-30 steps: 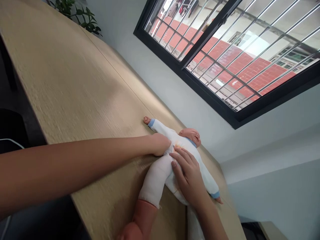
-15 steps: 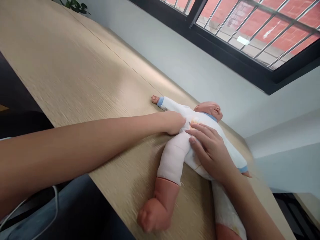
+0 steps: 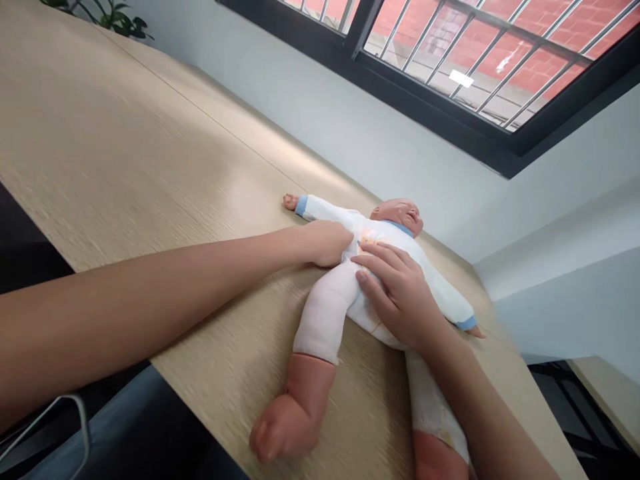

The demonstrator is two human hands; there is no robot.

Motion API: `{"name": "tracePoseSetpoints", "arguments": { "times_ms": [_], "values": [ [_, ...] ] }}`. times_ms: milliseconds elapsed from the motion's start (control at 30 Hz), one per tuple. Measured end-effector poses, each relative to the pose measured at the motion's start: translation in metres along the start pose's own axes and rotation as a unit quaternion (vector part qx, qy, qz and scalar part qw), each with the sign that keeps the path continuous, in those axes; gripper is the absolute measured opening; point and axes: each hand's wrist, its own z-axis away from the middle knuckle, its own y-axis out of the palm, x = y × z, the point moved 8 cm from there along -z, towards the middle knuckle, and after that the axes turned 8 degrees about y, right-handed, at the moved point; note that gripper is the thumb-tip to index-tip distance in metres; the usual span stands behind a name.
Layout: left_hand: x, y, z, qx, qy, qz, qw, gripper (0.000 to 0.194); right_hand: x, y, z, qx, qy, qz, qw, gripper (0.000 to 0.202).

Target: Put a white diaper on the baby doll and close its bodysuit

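Observation:
A baby doll point(image 3: 325, 313) in a white top with blue cuffs and collar lies on its back on the wooden table point(image 3: 150, 167), its head toward the wall and its legs toward me. My left hand point(image 3: 330, 243) is closed at the side of the doll's waist, by the top of one leg; its fingertips are hidden, and it seems to pinch the white clothing there. My right hand point(image 3: 400, 290) rests with fingers extended over the doll's belly, below the orange print on the top.
Behind the table is a pale wall point(image 3: 300, 127) with a dark-framed, barred window point(image 3: 435, 110). A green plant point(image 3: 120, 20) stands at the far left end. A white cable point(image 3: 83, 420) hangs by my lap. Dark furniture is at the lower right.
The whole view has shifted, so the doll, table and window appear farther left. Both hands keep nearly the same place on the doll.

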Motion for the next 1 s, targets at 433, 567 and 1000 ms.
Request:
{"name": "tracePoseSetpoints", "arguments": {
  "times_ms": [433, 567, 1000],
  "values": [
    [0.042, -0.008, -0.008, -0.153, -0.075, 0.104, 0.980, 0.019, -0.001, -0.018, 0.004, -0.089, 0.048, -0.102, 0.990, 0.022],
    [0.061, 0.000, -0.009, -0.161, -0.102, 0.150, 0.970, 0.014, -0.031, -0.036, 0.019, -0.210, 0.152, -0.126, 0.957, 0.024],
    [0.069, 0.002, -0.007, -0.152, -0.138, 0.193, 0.959, 0.005, -0.108, -0.030, 0.088, -0.251, 0.330, -0.205, 0.887, 0.042]
  ]
}}
